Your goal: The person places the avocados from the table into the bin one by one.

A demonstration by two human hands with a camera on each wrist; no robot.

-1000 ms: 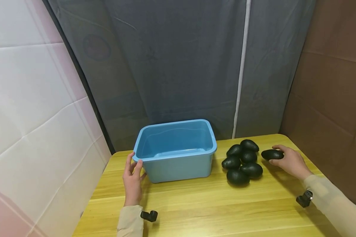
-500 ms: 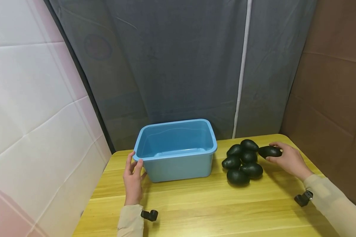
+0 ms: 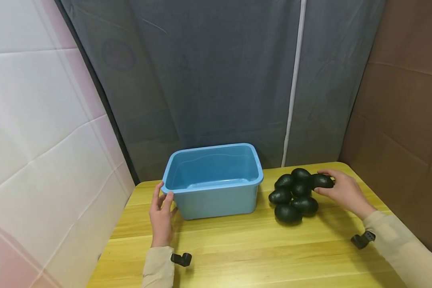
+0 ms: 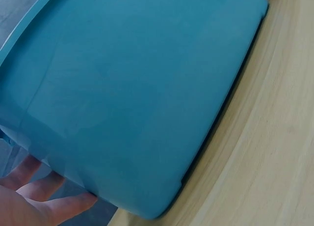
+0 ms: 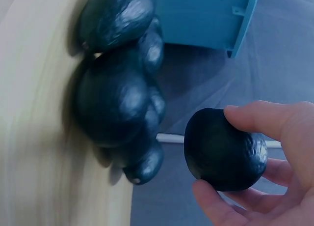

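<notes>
A yellow wooden table (image 3: 237, 248) fills the lower half of the head view, backed by a grey curtain (image 3: 219, 80) across the top of the frame, a white padded panel (image 3: 39, 120) at left and a brown wall (image 3: 407, 100) at right. A blue plastic bin (image 3: 213, 180) stands near the middle of the frame, slightly left, its open top showing nothing inside. In the left wrist view its blue wall takes up most of the picture.

To the right of the bin, at centre right of the frame, a pile of dark avocados (image 3: 291, 198) lies on the table, the fruits touching one another.

The left hand (image 3: 162, 218) rests at the bin's near left corner, fingers straight and touching the rim and wall, its grip open and holding nothing. The right hand (image 3: 342, 192) is at the right edge of the pile; its grip is closed around one avocado (image 3: 322, 181), thumb on one side and fingers on the other, as the right wrist view shows (image 5: 224, 150). There the held fruit appears clear of the pile, though close to it.

A small black camera mount (image 3: 181, 259) sits at each wrist, bottom of the frame.
</notes>
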